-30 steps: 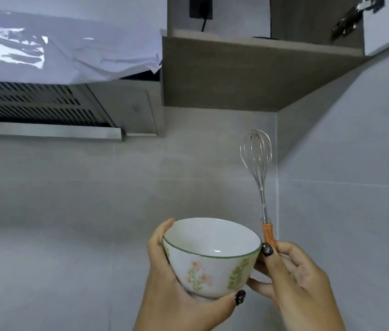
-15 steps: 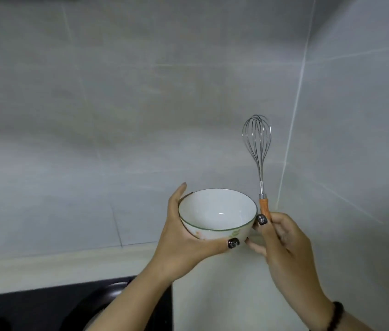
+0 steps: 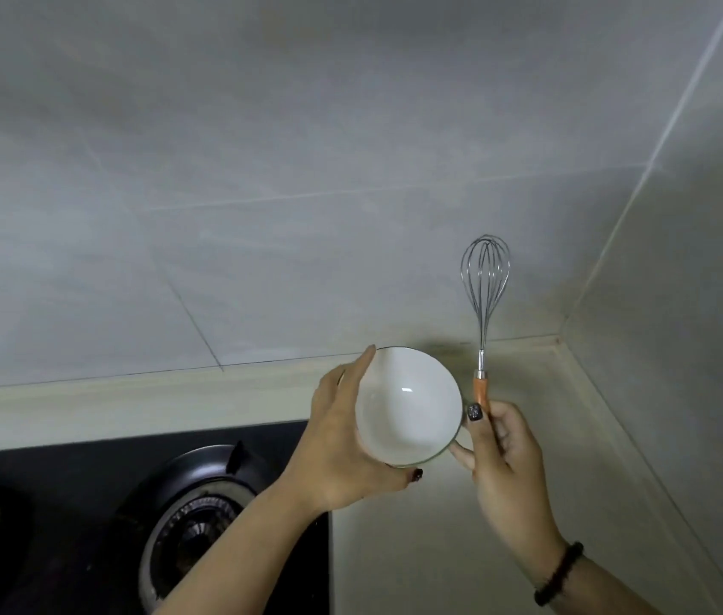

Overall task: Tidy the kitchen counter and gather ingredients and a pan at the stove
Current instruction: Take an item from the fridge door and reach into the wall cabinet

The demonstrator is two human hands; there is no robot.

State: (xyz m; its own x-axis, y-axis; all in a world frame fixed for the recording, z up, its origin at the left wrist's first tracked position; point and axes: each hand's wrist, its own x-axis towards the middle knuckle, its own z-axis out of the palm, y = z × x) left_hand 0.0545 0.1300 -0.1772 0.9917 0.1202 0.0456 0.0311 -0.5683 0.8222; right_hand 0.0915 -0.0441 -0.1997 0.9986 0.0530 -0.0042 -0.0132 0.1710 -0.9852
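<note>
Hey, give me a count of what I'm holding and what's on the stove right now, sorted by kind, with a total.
Bowls: 1, the bowl in the left hand
Whisks: 1, the whisk in the right hand
Burners: 1, the burner on the stove
Total: 3

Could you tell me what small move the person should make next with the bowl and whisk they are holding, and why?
Probably lower the bowl onto the pale counter just right of the stove. The left hand grips the empty bowl in the air, the right hand holds the whisk upright, and bare counter lies directly beneath both.
</note>
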